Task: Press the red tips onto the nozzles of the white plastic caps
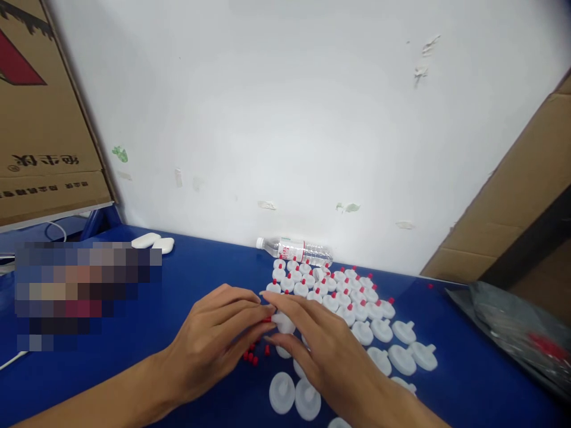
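Observation:
Between the fingers of my right hand (319, 336) is a white round plastic cap with a short spout (284, 323). My left hand (218, 333) pinches a small red tip (267, 320) against the end of that spout. Just below the fingers, several loose red tips (251, 358) lie on the blue table (200, 267). Rows of white caps with red tips on them (332, 302) stand beyond my right hand. Several plain white caps (404, 359) lie to its right, and two more (282, 393) lie nearer to me. My right hand hides part of the caps beneath it.
A clear plastic bottle (294, 251) lies against the white wall. At the right rests a plastic bag with red pieces (517, 333), beside a cardboard box (495, 178). Another box (49, 137) and two white rounded objects (154, 241) are at the left, near a blurred-out patch.

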The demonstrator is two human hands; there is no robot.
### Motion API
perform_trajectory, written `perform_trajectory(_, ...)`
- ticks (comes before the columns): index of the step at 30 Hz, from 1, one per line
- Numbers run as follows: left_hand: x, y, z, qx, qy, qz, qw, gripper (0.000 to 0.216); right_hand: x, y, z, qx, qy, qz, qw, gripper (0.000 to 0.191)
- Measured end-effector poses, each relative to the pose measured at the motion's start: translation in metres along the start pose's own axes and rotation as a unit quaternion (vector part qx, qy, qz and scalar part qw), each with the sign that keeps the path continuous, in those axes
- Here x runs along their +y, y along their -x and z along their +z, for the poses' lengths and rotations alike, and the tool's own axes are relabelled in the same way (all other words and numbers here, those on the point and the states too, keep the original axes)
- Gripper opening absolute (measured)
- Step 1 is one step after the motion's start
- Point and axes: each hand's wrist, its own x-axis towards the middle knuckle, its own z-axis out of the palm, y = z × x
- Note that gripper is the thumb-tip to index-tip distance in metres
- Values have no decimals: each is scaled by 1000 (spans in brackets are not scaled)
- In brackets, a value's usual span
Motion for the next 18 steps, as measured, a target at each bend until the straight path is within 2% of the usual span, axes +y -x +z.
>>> perform_trajectory(3, -1, -4, -3, -56, -35, -1, 998, 13, -2, -2, -2, 15, 62, -46, 997, 45)
perform_trajectory(7, 3, -9, -7, -120, 23, -13, 992, 22, -4, -6, -7, 28, 169, -139, 975, 43)
perform_trajectory(10, 3, -1, -5, -124, 77, -48, 988, 24, -6, -9, -9, 34, 197, -163, 966, 42)
perform_trajectory(13, -1, 14, -2, -106, 66, -102, 987, 27, -10, -11, -12, 46, 217, -184, 958, 39)
perform_trajectory(16, -2, 19, -4, -77, 71, -93, 990, 29, -13, -11, -19, 63, 233, -216, 946, 38)
perform_trajectory(18, 0, 12, -8, -90, 100, -84, 987, 32, -8, -11, -28, 80, 248, -241, 935, 34)
